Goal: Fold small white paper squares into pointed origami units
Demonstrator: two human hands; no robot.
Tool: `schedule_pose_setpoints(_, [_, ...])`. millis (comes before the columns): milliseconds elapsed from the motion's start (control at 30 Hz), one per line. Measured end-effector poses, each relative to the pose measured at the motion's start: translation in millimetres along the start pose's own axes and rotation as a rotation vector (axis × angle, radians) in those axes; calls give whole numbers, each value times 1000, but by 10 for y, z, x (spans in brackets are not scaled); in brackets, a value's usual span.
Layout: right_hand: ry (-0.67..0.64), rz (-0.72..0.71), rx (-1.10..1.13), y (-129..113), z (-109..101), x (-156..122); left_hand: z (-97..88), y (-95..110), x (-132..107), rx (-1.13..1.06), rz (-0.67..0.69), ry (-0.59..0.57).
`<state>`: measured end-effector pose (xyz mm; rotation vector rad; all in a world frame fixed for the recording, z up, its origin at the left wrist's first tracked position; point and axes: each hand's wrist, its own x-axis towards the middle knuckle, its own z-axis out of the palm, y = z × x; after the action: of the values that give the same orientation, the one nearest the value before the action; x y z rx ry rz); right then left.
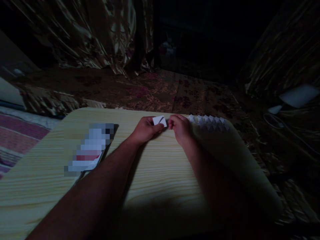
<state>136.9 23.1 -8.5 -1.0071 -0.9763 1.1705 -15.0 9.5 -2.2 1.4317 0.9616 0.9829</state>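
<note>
My left hand (146, 129) is closed on a small folded piece of white paper (158, 120), thumb on top, just above the far part of the table. A diagonal edge or fold runs across the paper's face. A short gap to the right, my right hand (179, 126) has its fingers curled in a pinch; whatever may be between them is hidden. Beyond that hand, several small pointed folded white paper pieces (210, 122) stand in rows at the table's far right.
The pale wood-grain table (160, 173) has rounded corners. On its left lies a flat, blurred-out object (92, 146), possibly a phone. Patterned fabric (150, 88) and curtains (120, 33) are behind. A white lamp-like object (298, 96) with a cord stands at right.
</note>
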Motion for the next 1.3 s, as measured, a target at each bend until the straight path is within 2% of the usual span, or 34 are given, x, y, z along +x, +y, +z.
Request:
schedule_pose_setpoints(200, [-184, 35, -165, -30, 35, -86, -8, -28, 28, -15, 41, 142])
schedule_pose_setpoints(567, [-141, 24, -186, -11, 36, -101, 3, -11, 21, 53, 27, 172])
schedule_pose_setpoints(867, [-176, 22, -141, -11, 34, -102, -6, -27, 31, 68, 65, 242])
schedule_pose_setpoints(1300, [-142, 21, -169, -19, 51, -115, -12, -35, 27, 68, 51, 236])
